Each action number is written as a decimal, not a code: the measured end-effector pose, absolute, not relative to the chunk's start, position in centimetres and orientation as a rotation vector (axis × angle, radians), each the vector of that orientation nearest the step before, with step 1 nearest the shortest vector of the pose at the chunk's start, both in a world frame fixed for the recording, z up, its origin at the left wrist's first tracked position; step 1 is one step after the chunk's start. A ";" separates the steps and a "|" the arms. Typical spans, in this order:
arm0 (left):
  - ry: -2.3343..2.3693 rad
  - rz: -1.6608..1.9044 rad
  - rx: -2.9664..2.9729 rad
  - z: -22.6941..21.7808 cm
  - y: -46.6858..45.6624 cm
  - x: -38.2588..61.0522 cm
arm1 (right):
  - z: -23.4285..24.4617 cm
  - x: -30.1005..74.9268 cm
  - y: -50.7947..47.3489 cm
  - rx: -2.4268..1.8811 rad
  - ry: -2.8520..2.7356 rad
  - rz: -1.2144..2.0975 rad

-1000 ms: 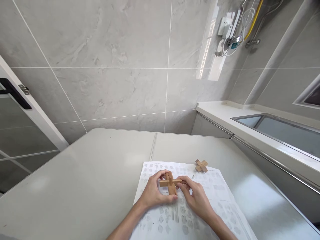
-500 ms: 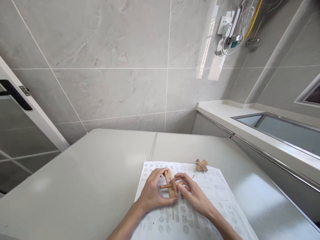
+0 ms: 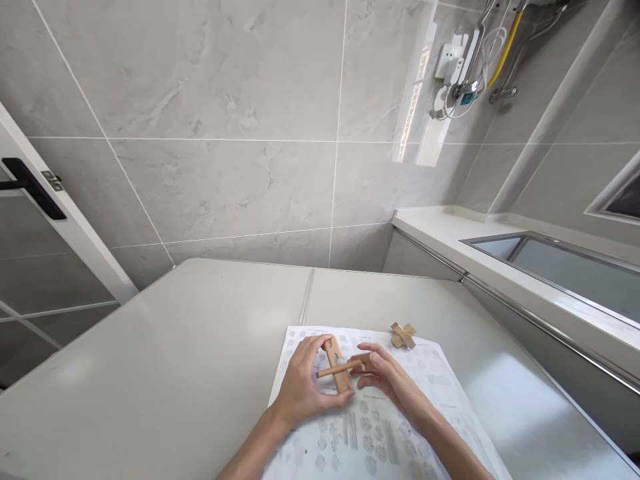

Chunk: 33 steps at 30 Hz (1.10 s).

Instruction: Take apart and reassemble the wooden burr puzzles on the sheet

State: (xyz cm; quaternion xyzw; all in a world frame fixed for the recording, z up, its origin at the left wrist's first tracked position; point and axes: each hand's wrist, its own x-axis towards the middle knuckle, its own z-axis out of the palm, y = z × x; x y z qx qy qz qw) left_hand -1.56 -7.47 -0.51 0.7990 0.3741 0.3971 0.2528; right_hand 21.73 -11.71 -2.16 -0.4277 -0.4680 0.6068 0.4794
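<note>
My left hand (image 3: 299, 379) is closed by its fingertips and thumb on the two ends of a flat wooden puzzle piece (image 3: 331, 349) with a dark mark near its top. Across that piece lies a round wooden rod (image 3: 331, 371), its free end pointing left. At the rod's right end, my right hand (image 3: 395, 381) pinches a small wooden block (image 3: 369, 363), partly covered by the fingers. Whether rod and block are joined I cannot tell. Beyond the right hand, an assembled cross-shaped wooden puzzle (image 3: 403, 335) rests at the sheet's far edge.
Under both hands a large printed paper sheet (image 3: 345, 453) with rows of small diagrams covers part of the pale table (image 3: 200, 347). A counter with a sink (image 3: 560, 260) runs along the right. A door with a black handle (image 3: 35, 190) stands at left.
My right hand has drawn the small block rightward from the middle of the flat piece. The rod now slants up to the right. My left hand keeps its hold.
</note>
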 end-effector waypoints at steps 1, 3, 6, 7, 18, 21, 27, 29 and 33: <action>1.046 1.107 2.115 -0.5 -7.3 -1.6 | -2.6 22.0 -11.4 -1.065 -1.130 1.432; 1.098 1.147 1.998 -0.4 -7.1 -1.7 | -3.3 22.2 -11.1 -1.191 -1.175 1.290; 1.137 1.162 1.871 -0.3 -6.9 -1.8 | -4.2 21.6 -11.1 -1.363 -1.372 0.978; 1.139 1.154 1.841 -0.4 -6.9 -1.9 | -4.4 21.3 -11.3 -1.406 -1.454 0.893; 1.097 1.086 1.779 0.0 -7.1 -1.6 | -5.5 20.2 -11.8 -1.360 -1.910 0.548; 1.093 1.066 1.787 -0.1 -7.1 -1.5 | -5.9 20.3 -11.7 -1.358 -1.915 0.562; 1.073 1.023 1.795 -0.4 -7.1 -1.4 | -4.7 20.5 -11.7 -1.310 -1.748 0.773; 1.072 0.988 1.787 -0.4 -7.1 -1.4 | -3.9 20.7 -11.6 -1.239 -1.630 0.931; 1.038 0.911 1.728 -0.4 -7.3 -1.3 | -2.7 20.7 -11.5 -1.068 -1.413 1.214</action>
